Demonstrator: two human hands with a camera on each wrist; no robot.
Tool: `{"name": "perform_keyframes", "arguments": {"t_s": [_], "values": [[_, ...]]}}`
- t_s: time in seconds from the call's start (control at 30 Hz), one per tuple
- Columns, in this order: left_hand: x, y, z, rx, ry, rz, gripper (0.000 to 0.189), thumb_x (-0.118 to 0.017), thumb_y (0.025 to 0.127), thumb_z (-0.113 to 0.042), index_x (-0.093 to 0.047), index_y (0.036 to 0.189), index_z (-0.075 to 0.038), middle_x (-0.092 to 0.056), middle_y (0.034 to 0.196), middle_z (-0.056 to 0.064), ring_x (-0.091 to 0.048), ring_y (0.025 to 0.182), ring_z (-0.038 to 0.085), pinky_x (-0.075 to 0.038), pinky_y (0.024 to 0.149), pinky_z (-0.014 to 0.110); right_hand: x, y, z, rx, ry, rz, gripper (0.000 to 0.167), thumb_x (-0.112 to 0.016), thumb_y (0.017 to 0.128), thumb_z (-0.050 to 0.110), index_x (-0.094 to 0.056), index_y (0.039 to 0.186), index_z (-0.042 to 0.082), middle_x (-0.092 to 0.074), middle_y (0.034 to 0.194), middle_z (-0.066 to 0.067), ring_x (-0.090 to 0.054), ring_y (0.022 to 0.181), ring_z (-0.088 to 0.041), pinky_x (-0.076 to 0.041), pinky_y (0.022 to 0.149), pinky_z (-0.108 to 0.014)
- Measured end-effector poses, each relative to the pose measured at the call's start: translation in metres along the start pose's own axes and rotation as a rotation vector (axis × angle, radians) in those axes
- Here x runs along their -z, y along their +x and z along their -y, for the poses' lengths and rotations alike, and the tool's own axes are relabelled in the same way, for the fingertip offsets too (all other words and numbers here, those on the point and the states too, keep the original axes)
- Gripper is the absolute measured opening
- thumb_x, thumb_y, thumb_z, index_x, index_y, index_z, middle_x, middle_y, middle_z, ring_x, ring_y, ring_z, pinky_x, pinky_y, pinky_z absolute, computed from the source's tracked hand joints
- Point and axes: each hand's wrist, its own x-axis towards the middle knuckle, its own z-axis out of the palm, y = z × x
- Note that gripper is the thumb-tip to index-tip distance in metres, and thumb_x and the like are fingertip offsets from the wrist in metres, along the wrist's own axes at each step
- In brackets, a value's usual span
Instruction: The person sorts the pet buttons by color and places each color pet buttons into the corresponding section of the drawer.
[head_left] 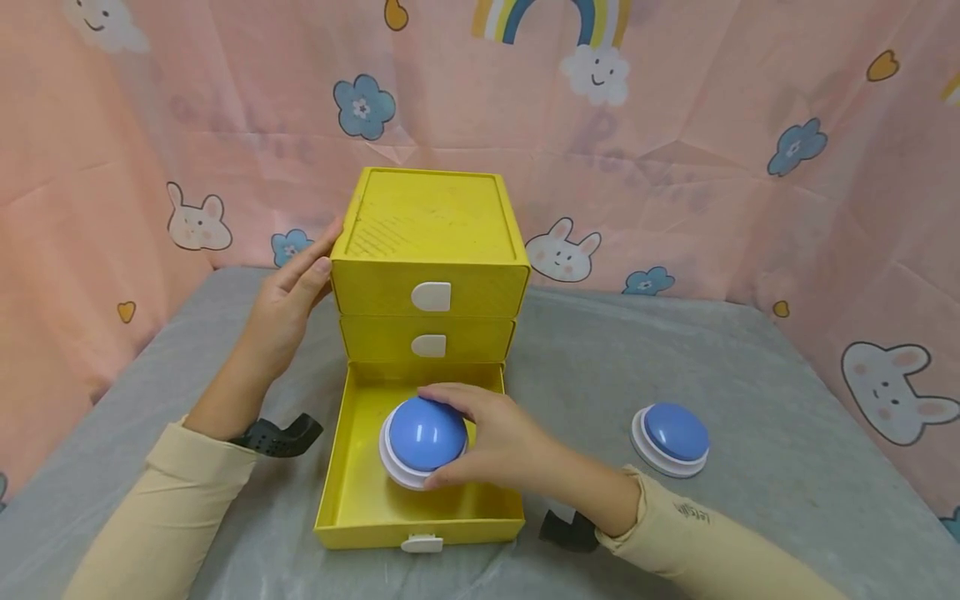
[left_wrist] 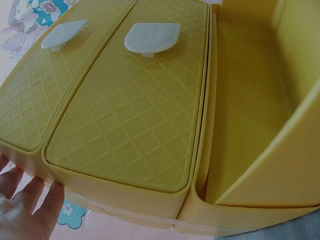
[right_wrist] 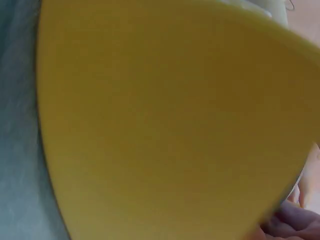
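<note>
A yellow drawer unit (head_left: 431, 217) stands on the table with its bottom drawer (head_left: 352, 492) pulled out. My left hand (head_left: 281, 304) rests against the unit's left side, fingers extended; in the left wrist view its fingertips (left_wrist: 52, 200) touch the casing beside the closed drawers. Over the open drawer, my right hand (head_left: 498, 437) grips a round push button (head_left: 427, 433) with a blue dome and white base, thumb at the near edge and fingers at the far edge. In the right wrist view the drawer's yellow wall (right_wrist: 165, 120) hides most of that hand.
A second blue-domed push button (head_left: 675, 432) lies on the grey tablecloth (head_left: 585, 358) to the right. Two closed drawers with white tabs (head_left: 431, 297) sit above the open one. A pink patterned curtain (head_left: 465, 100) hangs behind and at both sides.
</note>
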Motion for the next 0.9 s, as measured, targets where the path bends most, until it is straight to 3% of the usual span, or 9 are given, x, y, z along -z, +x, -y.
{"name": "perform_keyframes", "arguments": {"t_s": [0.47, 0.9], "values": [[0.001, 0.000, 0.000, 0.003, 0.012, -0.008, 0.052, -0.043, 0.107, -0.030, -0.033, 0.157, -0.015, -0.029, 0.164, -0.001, -0.032, 0.150, 0.014, -0.040, 0.112, 0.013, -0.034, 0.023, -0.002, -0.025, -0.005, 0.060, 0.085, -0.095, 0.065, 0.023, -0.057, 0.140, 0.008, -0.060, 0.142, -0.005, -0.058, 0.128, -0.021, -0.050, 0.109, -0.037], [0.001, 0.000, 0.002, 0.000, 0.022, -0.004, 0.051, -0.043, 0.107, -0.031, -0.035, 0.156, -0.020, -0.030, 0.164, -0.002, -0.032, 0.150, 0.014, -0.039, 0.111, 0.013, -0.050, 0.026, 0.000, -0.025, -0.136, 0.118, 0.085, -0.094, 0.067, 0.026, -0.057, 0.141, 0.008, -0.058, 0.144, -0.003, -0.055, 0.132, -0.018, -0.049, 0.110, -0.033]]}}
